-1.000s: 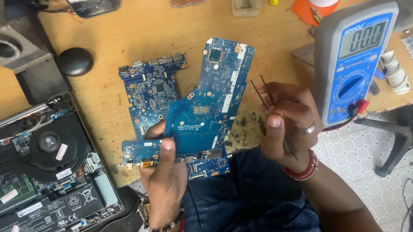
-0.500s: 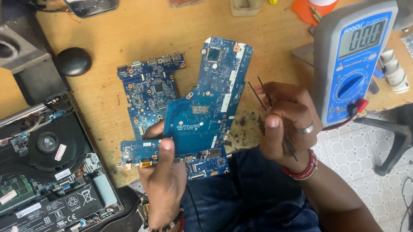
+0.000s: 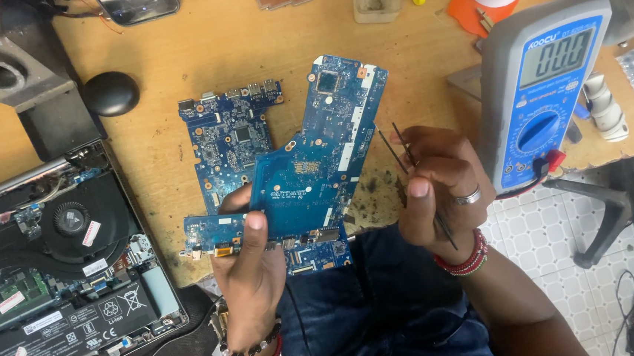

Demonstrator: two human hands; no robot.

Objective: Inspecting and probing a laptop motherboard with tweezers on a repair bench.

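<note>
Wooden surface (image 3: 176, 84), cluttered; multimeter (image 3: 545, 95) stands at your right. Blue circuit board (image 3: 309, 171) held tilted over the surface edge, long axis running from lower left up toward upper right. Your left hand (image 3: 253, 268) grips its lower edge, thumb on top. Your right hand (image 3: 437, 188), just right of the board, pinches two thin probes (image 3: 397, 146), tips near the board's right edge.

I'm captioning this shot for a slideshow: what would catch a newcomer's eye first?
First, the blue circuit board at centre, tilted up by the left hand, over a second board flat on the wooden desk. Then the right hand pinching two thin probes, the multimeter upright at right, and the opened laptop at left.
</note>
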